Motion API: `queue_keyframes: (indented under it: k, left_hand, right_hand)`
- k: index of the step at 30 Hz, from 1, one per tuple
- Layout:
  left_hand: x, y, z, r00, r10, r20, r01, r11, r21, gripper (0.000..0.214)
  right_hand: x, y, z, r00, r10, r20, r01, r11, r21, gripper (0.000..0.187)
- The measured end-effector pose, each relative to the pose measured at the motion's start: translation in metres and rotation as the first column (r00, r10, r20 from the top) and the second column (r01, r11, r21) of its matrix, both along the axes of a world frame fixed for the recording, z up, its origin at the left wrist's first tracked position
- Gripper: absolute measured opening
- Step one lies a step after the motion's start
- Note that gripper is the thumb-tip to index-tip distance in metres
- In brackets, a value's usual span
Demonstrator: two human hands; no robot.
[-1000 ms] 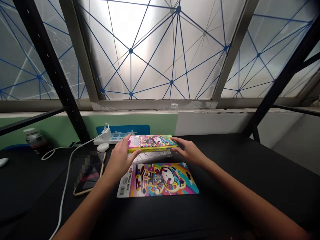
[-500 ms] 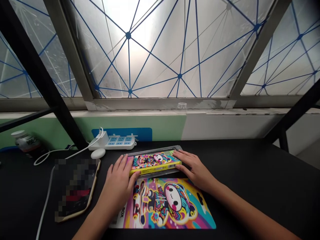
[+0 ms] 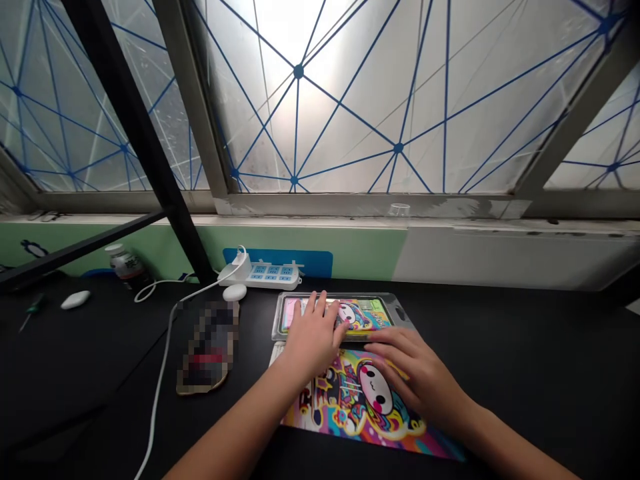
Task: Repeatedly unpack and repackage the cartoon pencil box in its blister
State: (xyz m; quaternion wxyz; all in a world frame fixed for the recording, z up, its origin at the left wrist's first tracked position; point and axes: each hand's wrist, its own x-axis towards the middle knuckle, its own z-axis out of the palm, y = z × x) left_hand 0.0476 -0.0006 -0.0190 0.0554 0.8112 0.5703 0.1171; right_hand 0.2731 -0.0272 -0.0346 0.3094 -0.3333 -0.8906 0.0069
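A colourful pencil box (image 3: 361, 314) lies flat inside a clear plastic tray (image 3: 400, 312) on the black table. My left hand (image 3: 313, 332) rests flat on the box's left half, fingers spread and stretched out. In front of the tray lies a colourful printed card (image 3: 350, 407) with a cartoon figure. My right hand (image 3: 419, 377) lies flat on that card, fingers extended towards the left, just short of the tray's front edge.
A phone (image 3: 207, 348) lies left of the card, with a white cable (image 3: 155, 400) running past it to a power strip (image 3: 263, 274) by the wall. A small white oval thing (image 3: 235, 292), a bottle (image 3: 127, 265) and a screwdriver (image 3: 31, 309) sit farther left. A black shelf post (image 3: 145, 147) rises at left.
The pencil box came down from my two hands into the clear tray. My left hand now presses on top of it; my right hand has slid onto the printed card.
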Motion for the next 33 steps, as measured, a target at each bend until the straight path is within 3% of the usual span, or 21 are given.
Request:
queue_keyframes:
  k: [2, 4, 8, 10, 14, 17, 23, 28, 30, 33]
  left_hand:
    - [-0.011, 0.003, -0.004, 0.999, -0.028, 0.016, 0.028, 1.0, 0.01, 0.057]
    - [-0.023, 0.004, -0.007, 0.999, -0.047, 0.022, 0.047, 0.999, 0.015, 0.057]
    - [-0.039, 0.005, -0.011, 0.997, -0.074, 0.036, 0.074, 0.997, 0.024, 0.058]
    - [-0.042, 0.004, -0.011, 0.995, -0.083, 0.046, 0.082, 0.996, 0.029, 0.058]
    - [-0.044, 0.001, -0.009, 0.993, -0.107, 0.052, 0.106, 0.994, 0.019, 0.06]
    - [-0.045, -0.001, -0.007, 0.992, -0.122, 0.044, 0.122, 0.993, 0.0, 0.059]
    - [-0.046, 0.0, -0.01, 0.992, -0.124, 0.037, 0.125, 0.992, -0.018, 0.058]
    - [-0.045, 0.002, -0.011, 0.994, -0.112, 0.013, 0.112, 0.994, -0.017, 0.057]
    - [-0.046, 0.002, -0.012, 0.993, -0.114, 0.017, 0.115, 0.993, -0.027, 0.055]
    - [-0.047, 0.003, -0.012, 0.99, -0.131, 0.041, 0.132, 0.991, -0.018, 0.053]
  right_hand:
    - [-0.009, -0.015, -0.005, 0.998, 0.007, 0.068, 0.0, 0.994, -0.11, 0.029]
    - [-0.014, -0.027, -0.013, 0.986, -0.026, 0.166, 0.062, 0.974, -0.219, 0.046]
    - [-0.006, -0.045, -0.025, 0.961, -0.07, 0.268, 0.159, 0.931, -0.33, 0.071]
    - [0.001, -0.051, -0.024, 0.961, -0.113, 0.254, 0.2, 0.916, -0.347, 0.066]
    - [0.008, -0.054, -0.015, 0.915, -0.339, 0.219, 0.396, 0.856, -0.331, 0.037]
    - [0.006, -0.049, -0.008, 0.877, -0.427, 0.218, 0.478, 0.817, -0.322, 0.031]
    - [0.003, -0.049, -0.004, 0.876, -0.439, 0.201, 0.482, 0.818, -0.313, 0.024]
    - [0.034, -0.052, 0.007, 0.893, -0.407, 0.192, 0.45, 0.793, -0.411, 0.026]
    - [0.058, -0.036, 0.017, 0.894, -0.409, 0.183, 0.446, 0.772, -0.453, 0.027]
    - [0.094, 0.008, 0.028, 0.9, -0.396, 0.184, 0.432, 0.747, -0.506, 0.03]
